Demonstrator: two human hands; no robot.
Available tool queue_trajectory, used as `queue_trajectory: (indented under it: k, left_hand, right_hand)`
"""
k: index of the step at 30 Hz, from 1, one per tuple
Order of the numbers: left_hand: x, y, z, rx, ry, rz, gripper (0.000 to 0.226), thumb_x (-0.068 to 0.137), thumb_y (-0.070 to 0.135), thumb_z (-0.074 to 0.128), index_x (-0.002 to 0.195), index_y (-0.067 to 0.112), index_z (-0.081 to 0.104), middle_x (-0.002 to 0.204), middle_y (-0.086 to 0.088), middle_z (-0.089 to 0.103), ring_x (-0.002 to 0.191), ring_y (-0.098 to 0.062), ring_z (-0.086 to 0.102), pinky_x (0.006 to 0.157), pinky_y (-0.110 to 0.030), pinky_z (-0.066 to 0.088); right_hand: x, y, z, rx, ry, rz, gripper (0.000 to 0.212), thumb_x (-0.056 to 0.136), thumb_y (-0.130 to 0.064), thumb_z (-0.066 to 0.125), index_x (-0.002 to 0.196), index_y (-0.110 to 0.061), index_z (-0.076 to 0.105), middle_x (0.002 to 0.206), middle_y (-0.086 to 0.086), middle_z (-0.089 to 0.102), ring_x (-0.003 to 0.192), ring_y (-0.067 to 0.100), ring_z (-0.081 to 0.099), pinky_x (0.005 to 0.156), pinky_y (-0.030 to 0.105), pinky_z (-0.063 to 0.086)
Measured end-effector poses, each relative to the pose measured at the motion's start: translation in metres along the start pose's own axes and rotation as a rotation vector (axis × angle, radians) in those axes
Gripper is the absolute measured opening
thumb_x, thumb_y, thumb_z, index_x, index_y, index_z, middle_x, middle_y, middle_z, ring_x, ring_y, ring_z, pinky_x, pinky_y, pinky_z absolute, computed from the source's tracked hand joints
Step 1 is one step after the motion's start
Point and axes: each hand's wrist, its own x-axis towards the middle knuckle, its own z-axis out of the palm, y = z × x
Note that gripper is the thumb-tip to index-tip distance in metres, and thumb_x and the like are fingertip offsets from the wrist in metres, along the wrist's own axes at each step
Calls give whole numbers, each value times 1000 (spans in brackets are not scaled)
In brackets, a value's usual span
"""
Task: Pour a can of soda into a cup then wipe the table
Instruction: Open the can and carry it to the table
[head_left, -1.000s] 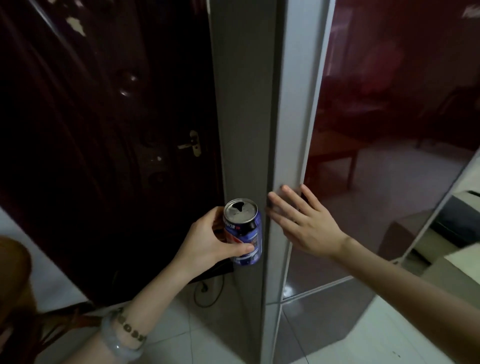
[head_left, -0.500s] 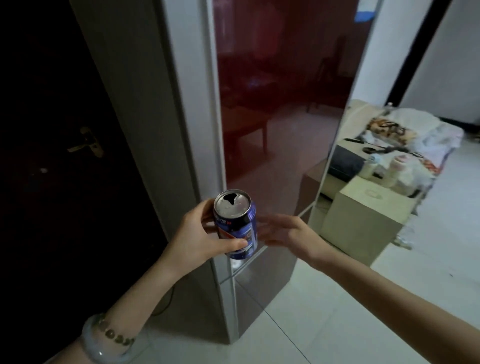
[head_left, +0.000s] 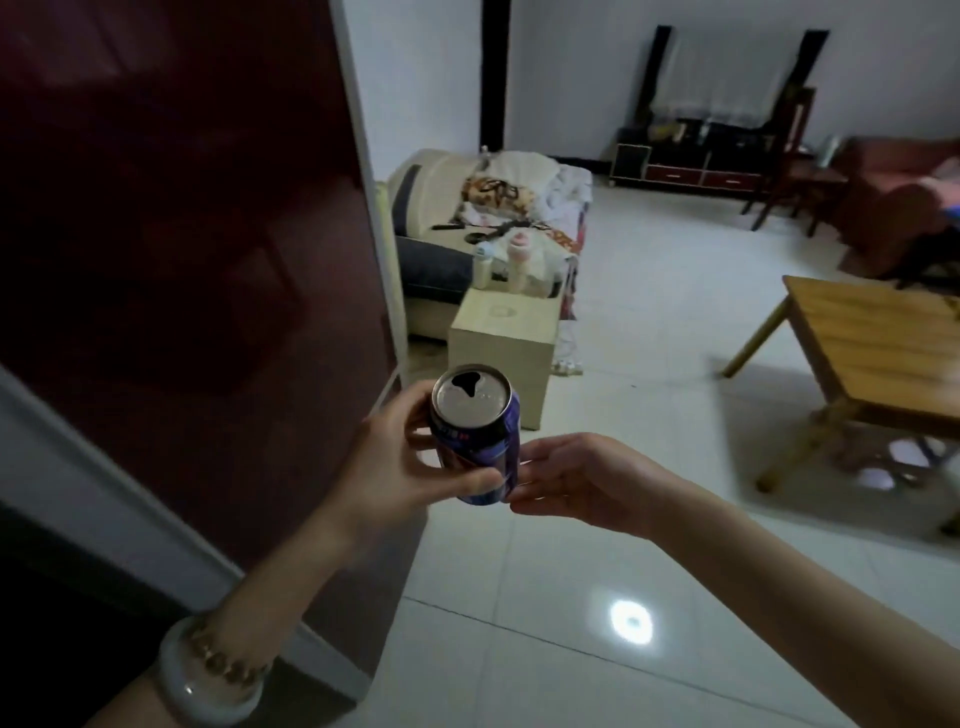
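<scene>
My left hand (head_left: 400, 462) grips a blue soda can (head_left: 475, 434) upright at chest height, thumb across its front; the can's top is open. My right hand (head_left: 582, 480) hovers just right of the can with fingers loosely extended, their tips at or near the can's lower side; whether they touch is unclear. A low wooden table (head_left: 878, 353) stands at the right on the tiled floor. No cup or cloth is visible.
A dark red glossy fridge door (head_left: 182, 260) fills the left. Ahead are a beige box (head_left: 501, 338) with bottles behind it, a cluttered sofa (head_left: 467, 218), a TV cabinet (head_left: 691, 161) and a chair (head_left: 795, 161) at the back. White floor tiles (head_left: 623, 597) lie ahead.
The view has swung right from the fridge to the living room. My right hand left the fridge door and came beside the can, which my left hand kept holding.
</scene>
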Motion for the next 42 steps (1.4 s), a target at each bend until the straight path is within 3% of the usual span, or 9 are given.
queue_trajectory:
  k: [4, 8, 16, 21, 27, 34, 39, 42]
  left_hand:
    - [30, 13, 56, 10, -126, 34, 74, 51, 28, 88, 117, 24, 56, 109, 13, 65, 102, -3, 62, 84, -24, 54]
    - [57, 29, 117, 1, -211, 73, 66, 51, 23, 89, 109, 29, 57, 102, 20, 66, 97, -1, 63, 80, -18, 52]
    - [98, 57, 238, -49, -331, 142, 65, 49, 13, 91, 103, 29, 60, 96, 12, 70, 90, -2, 65, 74, -15, 51]
    - [120, 71, 300, -72, -444, 181, 69, 43, 29, 91, 104, 33, 60, 100, 16, 68, 93, -4, 65, 76, -21, 53]
    - [150, 90, 364, -78, -583, 253, 65, 48, 14, 91, 103, 31, 60, 97, 20, 67, 89, -2, 64, 73, -14, 51]
    - [189, 117, 454, -140, -754, 316, 69, 42, 37, 86, 106, 33, 60, 99, 20, 67, 92, -2, 64, 72, -12, 49]
    - [231, 139, 524, -176, -855, 382, 67, 49, 13, 90, 106, 28, 58, 100, 24, 66, 92, 2, 63, 68, -9, 48]
    - [259, 149, 565, -191, -893, 410, 69, 50, 14, 90, 111, 22, 60, 100, 19, 67, 93, 0, 63, 69, -10, 48]
  right_hand:
    - [-34, 5, -56, 61, 64, -33, 39, 85, 10, 34, 115, 9, 58, 103, 25, 64, 88, 29, 64, 87, 34, 54]
    - [-68, 10, -111, 122, 124, -70, 40, 84, 11, 31, 115, 10, 57, 103, 26, 62, 88, 29, 62, 87, 35, 53]
    - [-127, 23, -214, 235, 294, -123, 38, 82, 13, 28, 108, 9, 56, 96, 26, 63, 78, 28, 63, 83, 34, 54]
    - [-159, 35, -265, 315, 386, -165, 43, 80, 15, 28, 115, 13, 54, 94, 25, 61, 74, 25, 64, 79, 30, 56]
    - [-192, 47, -310, 428, 473, -224, 44, 81, 15, 30, 118, 11, 54, 91, 22, 63, 77, 25, 64, 76, 29, 57]
    - [-231, 48, -374, 507, 631, -279, 37, 85, 11, 35, 115, 6, 56, 93, 19, 68, 81, 24, 69, 81, 31, 57]
    - [-253, 37, -436, 571, 704, -332, 38, 84, 9, 39, 120, 6, 54, 106, 23, 66, 93, 28, 67, 90, 35, 53]
    - [-264, 24, -473, 601, 743, -348, 37, 83, 7, 44, 117, 7, 56, 106, 22, 66, 93, 27, 67, 88, 34, 53]
